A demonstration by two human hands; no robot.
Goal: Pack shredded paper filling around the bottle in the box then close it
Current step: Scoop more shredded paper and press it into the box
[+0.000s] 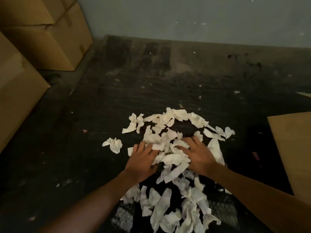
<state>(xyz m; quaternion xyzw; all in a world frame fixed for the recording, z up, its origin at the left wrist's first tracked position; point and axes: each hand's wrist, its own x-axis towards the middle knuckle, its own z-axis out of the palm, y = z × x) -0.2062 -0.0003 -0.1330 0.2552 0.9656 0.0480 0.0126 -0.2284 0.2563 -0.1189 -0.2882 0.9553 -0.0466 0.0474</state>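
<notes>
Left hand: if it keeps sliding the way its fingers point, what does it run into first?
The left hand points up-right into the heaped paper scraps between it and the right hand, apparently touching them already.

Scene dim and warm-toned throughout, the dark floor (pixel 101 115) nearly swallowing detail, the white shredded paper (pixel 171 148) reading brightest, overall focus soft with slight blur, and wide-angle bending visible along the cardboard boxes (pixel 42 39) at left.

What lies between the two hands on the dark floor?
In the head view, a bunched heap of white torn paper pieces fills the gap between the left hand and right hand.
</notes>
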